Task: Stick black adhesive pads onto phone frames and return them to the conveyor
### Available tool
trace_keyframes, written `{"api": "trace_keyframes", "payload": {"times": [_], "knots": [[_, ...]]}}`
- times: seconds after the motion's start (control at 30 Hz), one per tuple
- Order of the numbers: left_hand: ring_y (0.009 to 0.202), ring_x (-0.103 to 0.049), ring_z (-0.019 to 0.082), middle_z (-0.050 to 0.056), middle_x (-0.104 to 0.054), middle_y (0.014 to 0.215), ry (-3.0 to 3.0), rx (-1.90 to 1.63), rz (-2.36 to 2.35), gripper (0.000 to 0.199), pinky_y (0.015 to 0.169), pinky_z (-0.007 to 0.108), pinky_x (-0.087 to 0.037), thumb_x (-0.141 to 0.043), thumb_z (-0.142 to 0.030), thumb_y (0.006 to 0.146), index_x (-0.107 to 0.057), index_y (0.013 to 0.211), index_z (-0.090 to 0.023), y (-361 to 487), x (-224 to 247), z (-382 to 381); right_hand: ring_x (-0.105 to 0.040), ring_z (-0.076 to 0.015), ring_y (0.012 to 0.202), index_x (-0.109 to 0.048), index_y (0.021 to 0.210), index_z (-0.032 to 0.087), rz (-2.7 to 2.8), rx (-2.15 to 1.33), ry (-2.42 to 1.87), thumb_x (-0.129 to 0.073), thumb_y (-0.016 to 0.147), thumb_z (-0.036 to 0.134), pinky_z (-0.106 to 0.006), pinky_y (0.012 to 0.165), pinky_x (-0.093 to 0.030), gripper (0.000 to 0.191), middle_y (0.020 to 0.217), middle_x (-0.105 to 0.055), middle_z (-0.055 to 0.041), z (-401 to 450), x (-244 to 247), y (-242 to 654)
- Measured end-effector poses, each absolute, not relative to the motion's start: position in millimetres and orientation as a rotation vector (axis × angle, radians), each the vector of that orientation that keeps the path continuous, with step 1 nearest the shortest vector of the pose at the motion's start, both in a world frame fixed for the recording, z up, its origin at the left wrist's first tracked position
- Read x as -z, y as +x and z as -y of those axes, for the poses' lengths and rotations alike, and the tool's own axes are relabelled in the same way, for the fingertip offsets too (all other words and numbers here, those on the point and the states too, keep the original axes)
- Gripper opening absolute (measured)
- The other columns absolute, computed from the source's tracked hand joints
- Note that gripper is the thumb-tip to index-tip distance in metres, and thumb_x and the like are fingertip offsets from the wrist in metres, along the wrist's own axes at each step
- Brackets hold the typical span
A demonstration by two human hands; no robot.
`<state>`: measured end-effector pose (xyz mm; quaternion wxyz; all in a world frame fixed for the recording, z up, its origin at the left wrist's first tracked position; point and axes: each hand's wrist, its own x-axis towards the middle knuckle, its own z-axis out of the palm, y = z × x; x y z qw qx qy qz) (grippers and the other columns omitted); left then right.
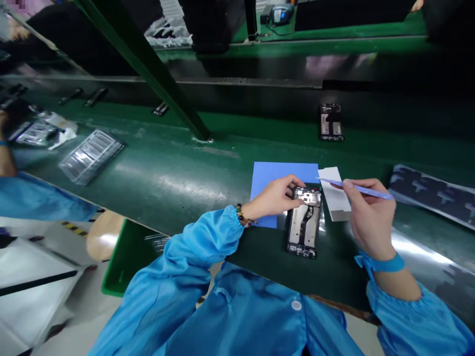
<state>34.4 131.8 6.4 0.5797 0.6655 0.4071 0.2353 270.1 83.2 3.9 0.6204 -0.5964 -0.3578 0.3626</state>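
Observation:
An opened phone body (pixel 303 228) lies on the green bench, its silver frame and dark ribbon cable facing up. At its upper left edge, my left hand (pixel 276 199) grips it between thumb and fingers. My right hand (pixel 371 212) is closed around thin purple tweezers (pixel 371 191), their tips pointing left above a white card (pixel 336 198). The card sits just right of the phone. Partly under my left hand is a blue sheet (pixel 285 170).
Another phone body (pixel 331 122) lies farther back. Dark patterned sheets (pixel 432 193) are at the right. A clear plastic tray (pixel 91 155) is at the left, near a co-worker's blue sleeve (pixel 40 198). A green post (pixel 148 69) rises from the bench; a green bin (pixel 128 257) stands below.

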Motion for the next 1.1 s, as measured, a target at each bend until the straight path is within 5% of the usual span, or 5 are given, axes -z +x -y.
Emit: {"api": "trace_keyframes", "payload": {"times": [0.17, 0.27, 0.47, 0.83, 1.1], "knots": [[0.121, -0.069, 0.027, 0.008, -0.081, 0.123, 2.131, -0.477, -0.973, 0.022, 0.109, 0.045, -0.05, -0.069, -0.034, 0.11, -0.075, 0.126, -0.021, 23, -20, -142, -0.082, -0.0241, 0.097, -0.066, 0.088, 0.027, 1.07, -0.906, -1.386, -0.097, 0.086, 0.047, -0.044, 0.095, -0.066, 0.037, 0.097, -0.082, -0.0022, -57, -2, 263], [0.124, -0.068, 0.027, 0.008, -0.082, 0.124, 2.311, -0.381, -0.953, 0.027, 0.111, 0.045, -0.045, -0.055, -0.032, 0.117, -0.077, 0.131, -0.022, 15, -22, -148, -0.081, -0.0264, 0.104, -0.064, 0.087, 0.028, 1.287, -0.993, -1.342, -0.093, 0.09, 0.047, -0.047, 0.099, -0.064, 0.035, 0.101, -0.082, -0.0045, -48, -4, 247], [0.126, -0.067, 0.027, 0.007, -0.082, 0.131, 2.43, -0.336, -0.854, 0.031, 0.111, 0.044, -0.042, -0.074, -0.038, 0.109, -0.077, 0.138, -0.026, 8, -18, -153, -0.079, -0.0256, 0.104, -0.063, 0.085, 0.027, 1.449, -0.965, -1.399, -0.087, 0.093, 0.045, -0.043, 0.094, -0.063, 0.032, 0.1, -0.079, -0.005, -43, -2, 229], [0.124, -0.067, 0.026, 0.004, -0.084, 0.128, 2.359, -0.33, -0.898, 0.027, 0.109, 0.043, -0.037, -0.078, -0.032, 0.106, -0.079, 0.132, -0.025, 12, -20, -151, -0.081, -0.025, 0.103, -0.062, 0.084, 0.026, 1.254, -1.03, -1.356, -0.093, 0.09, 0.043, -0.045, 0.097, -0.063, 0.036, 0.099, -0.08, -0.0038, -48, -3, 254], [0.131, -0.068, 0.028, 0.005, -0.082, 0.137, 2.335, -0.36, -0.78, 0.031, 0.111, 0.044, -0.038, -0.08, -0.044, 0.105, -0.079, 0.13, -0.026, 16, -16, -147, -0.08, -0.0238, 0.098, -0.06, 0.081, 0.027, 1.081, -0.922, -1.462, -0.098, 0.085, 0.042, -0.042, 0.095, -0.064, 0.041, 0.091, -0.078, -0.0007, -51, 13, 290]]}}
